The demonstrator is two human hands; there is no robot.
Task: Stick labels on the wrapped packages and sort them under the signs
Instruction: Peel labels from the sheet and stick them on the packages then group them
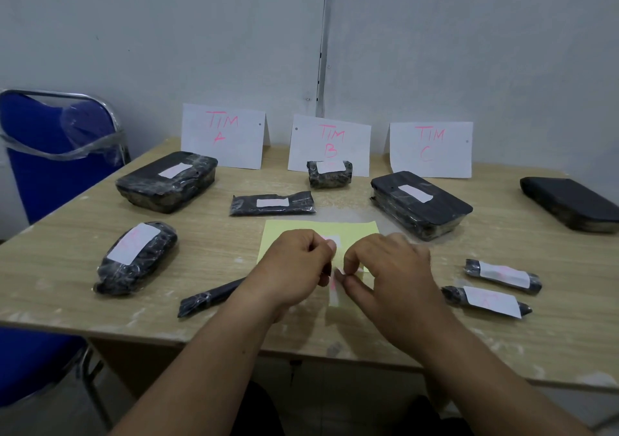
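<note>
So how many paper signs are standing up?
3: TIM A at back left, TIM B in the middle, TIM C at back right. None looks hidden.

At twelve o'clock you face a plain, pale grey-white wall (167, 33), split by a vertical joint (322, 50) with a few small screw heads beside it. The light is soft and even, and the shadows it casts are faint. Your desk (50, 268) has a light wood-grain top, scuffed with whitish marks that are thickest along the near edge. At ten o'clock a chair (50, 167) with blue padding and a chrome tube frame stands at the desk's far left corner, with clear plastic film bunched across its backrest. At eight o'clock a second blue seat (33, 365) on metal legs shows below the desk edge, over a pale grey floor (60, 415).
</note>
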